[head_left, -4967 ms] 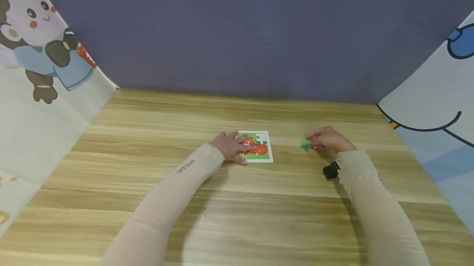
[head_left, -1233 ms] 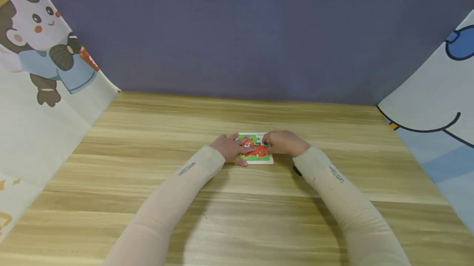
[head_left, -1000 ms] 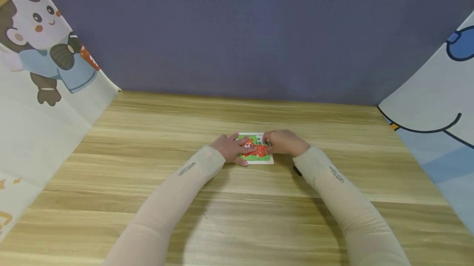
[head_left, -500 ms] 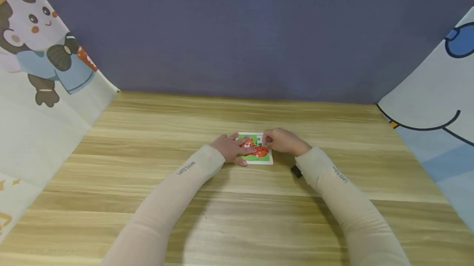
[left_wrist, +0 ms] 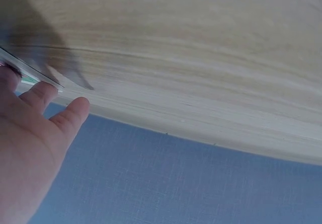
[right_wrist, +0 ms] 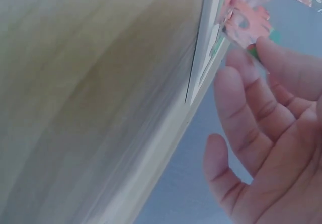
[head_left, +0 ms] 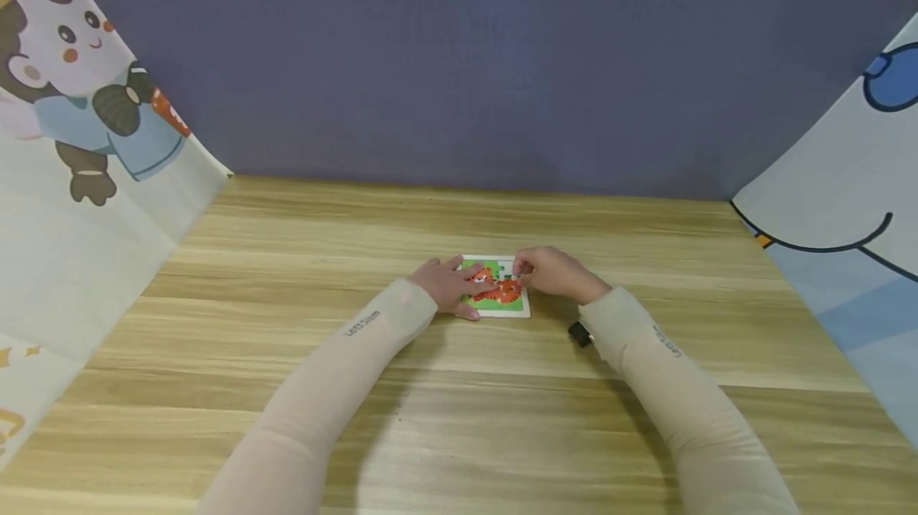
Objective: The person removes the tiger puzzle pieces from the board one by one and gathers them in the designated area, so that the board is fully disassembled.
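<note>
In the head view a small tiger jigsaw puzzle (head_left: 491, 312) with a white border lies flat on the table. My left hand (head_left: 446, 287) rests on its left part, fingers spread, covering some of the picture. At the puzzle's right side, my right hand (head_left: 555, 270) pinches an orange puzzle piece (head_left: 511, 290). The right wrist view shows that orange and green puzzle piece (right_wrist: 247, 23) tilted up off the board between thumb and fingertips, above the puzzle's edge (right_wrist: 201, 53). A pale patch with no picture shows at the puzzle's upper right. Left wrist view: fingers at the puzzle's border.
The wood-grain table (head_left: 459, 403) extends on all sides of the puzzle. A dark blue-grey wall (head_left: 459, 60) stands behind it, with cartoon-printed panels (head_left: 79, 100) at left and right. A small black camera (head_left: 581, 334) hangs beneath my right wrist.
Five seconds ago my right hand was further right with a green puzzle piece; it came left to the puzzle. Lately it drew slightly right, raising the orange piece. My left hand stayed put.
</note>
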{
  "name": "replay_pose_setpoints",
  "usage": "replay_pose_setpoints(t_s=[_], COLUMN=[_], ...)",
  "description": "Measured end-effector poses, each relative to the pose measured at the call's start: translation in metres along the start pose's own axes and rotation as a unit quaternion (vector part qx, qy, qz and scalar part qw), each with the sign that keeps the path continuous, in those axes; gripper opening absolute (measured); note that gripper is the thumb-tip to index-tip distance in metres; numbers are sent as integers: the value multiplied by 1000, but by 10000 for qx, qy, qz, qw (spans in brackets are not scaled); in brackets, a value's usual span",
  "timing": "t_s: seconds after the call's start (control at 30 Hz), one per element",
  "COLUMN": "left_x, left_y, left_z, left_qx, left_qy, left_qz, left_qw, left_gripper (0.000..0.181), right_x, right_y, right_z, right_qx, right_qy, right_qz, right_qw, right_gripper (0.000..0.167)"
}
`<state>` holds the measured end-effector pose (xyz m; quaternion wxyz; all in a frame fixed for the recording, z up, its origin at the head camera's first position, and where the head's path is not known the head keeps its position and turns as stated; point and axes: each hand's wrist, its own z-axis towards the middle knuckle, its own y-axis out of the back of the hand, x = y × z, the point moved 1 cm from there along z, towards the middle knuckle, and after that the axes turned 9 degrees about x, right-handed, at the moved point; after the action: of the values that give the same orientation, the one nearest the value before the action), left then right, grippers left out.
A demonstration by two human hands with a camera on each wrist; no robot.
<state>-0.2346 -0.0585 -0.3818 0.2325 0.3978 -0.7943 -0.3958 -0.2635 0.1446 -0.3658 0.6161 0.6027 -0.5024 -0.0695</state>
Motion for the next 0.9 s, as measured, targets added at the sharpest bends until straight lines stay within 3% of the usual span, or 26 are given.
replay_pose_setpoints(t_s=[0.2,0.57,0.9], left_x=[-1,-2,-2], left_y=[2,4,2], left_z=[-3,-5,-5], left_qx=[1,41,-30], left_qy=[-1,46,-4], left_qz=[-12,-76,-135], left_qw=[10000,10000,9999], left_gripper=[73,73,73], right_x=[-5,-18,-32], right_y=[3,8,10], right_z=[-9,-23,-36], right_qx=[-218,-482,-493], right_qy=[259,-525,-792], right_qz=[190,928,1275], right_qw=[9992,9931,9874], right_gripper=[12,25,27])
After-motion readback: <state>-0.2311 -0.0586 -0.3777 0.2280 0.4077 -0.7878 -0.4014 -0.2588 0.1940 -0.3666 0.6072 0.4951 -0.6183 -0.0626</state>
